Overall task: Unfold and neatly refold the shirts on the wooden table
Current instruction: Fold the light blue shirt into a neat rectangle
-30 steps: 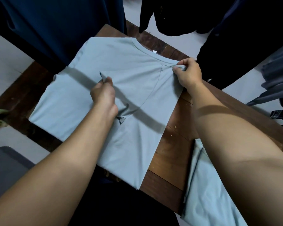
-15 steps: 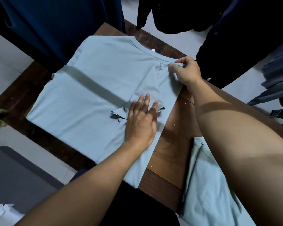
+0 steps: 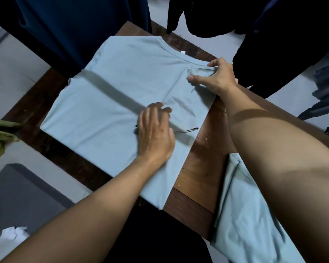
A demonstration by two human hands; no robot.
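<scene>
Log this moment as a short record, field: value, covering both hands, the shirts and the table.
shirt in work: light blue shirt lying flat on the wooden table, collar at the far edge
left hand: palm down on the shirt's middle, fingers spread, gripping nothing
right hand: pinching a folded edge at the shirt's far right, near the collar
second shirt: same colour, bunched at the table's near right edge under the right forearm
fold state: right side folded in, left side not yet
</scene>
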